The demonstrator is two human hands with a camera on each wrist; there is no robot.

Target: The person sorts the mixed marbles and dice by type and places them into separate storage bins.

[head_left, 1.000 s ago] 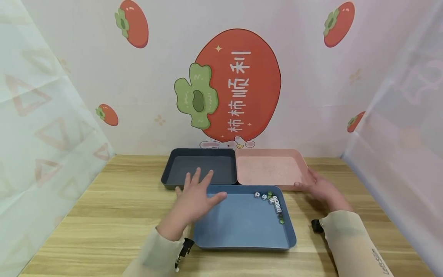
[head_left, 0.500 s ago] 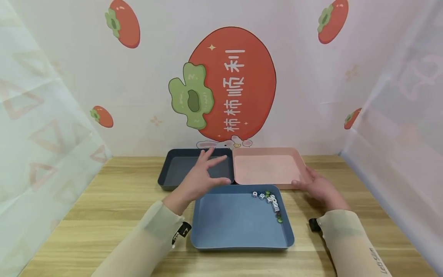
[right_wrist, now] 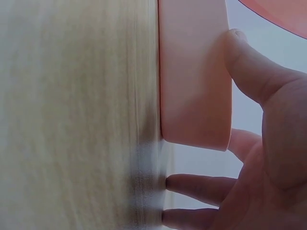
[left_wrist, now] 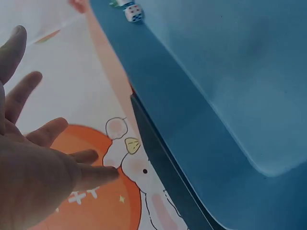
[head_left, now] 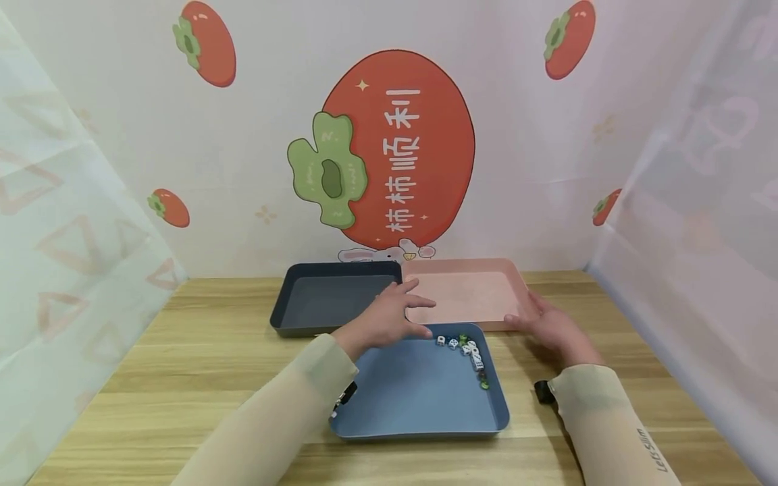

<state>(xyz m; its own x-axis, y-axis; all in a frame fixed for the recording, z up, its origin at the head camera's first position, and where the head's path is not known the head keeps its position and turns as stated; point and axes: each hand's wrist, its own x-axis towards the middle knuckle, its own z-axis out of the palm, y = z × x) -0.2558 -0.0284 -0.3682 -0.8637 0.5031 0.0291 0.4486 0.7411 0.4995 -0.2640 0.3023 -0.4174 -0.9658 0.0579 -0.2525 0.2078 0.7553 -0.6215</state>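
Observation:
My left hand (head_left: pixel 392 314) hovers with spread fingers over the far edge of the blue tray (head_left: pixel 419 432), holding nothing. Its fingers point toward the pink tray (head_left: pixel 462 293). At that tray's near right corner my right hand (head_left: pixel 553 327) holds on, thumb on the near rim and index finger round the side. In the right wrist view the thumb (right_wrist: pixel 240 57) lies on the rim, while the lower fingers (right_wrist: pixel 196 187) stretch down beside the tray. White dice (head_left: pixel 477 362) and green marbles (head_left: pixel 484 385) lie along the blue tray's far right corner; one die (left_wrist: pixel 134 13) shows in the left wrist view.
A dark navy tray (head_left: pixel 322 297) stands left of the pink one, both behind the blue tray. All rest on a wooden table (head_left: pixel 164 378). A printed backdrop (head_left: pixel 516 169) rises behind, with pale sheets (head_left: pixel 699 236) at both sides.
My left hand has moved right, from over the navy tray's near edge toward the pink tray and the dice. My right hand stays at the pink tray's corner. The head view has shifted slightly.

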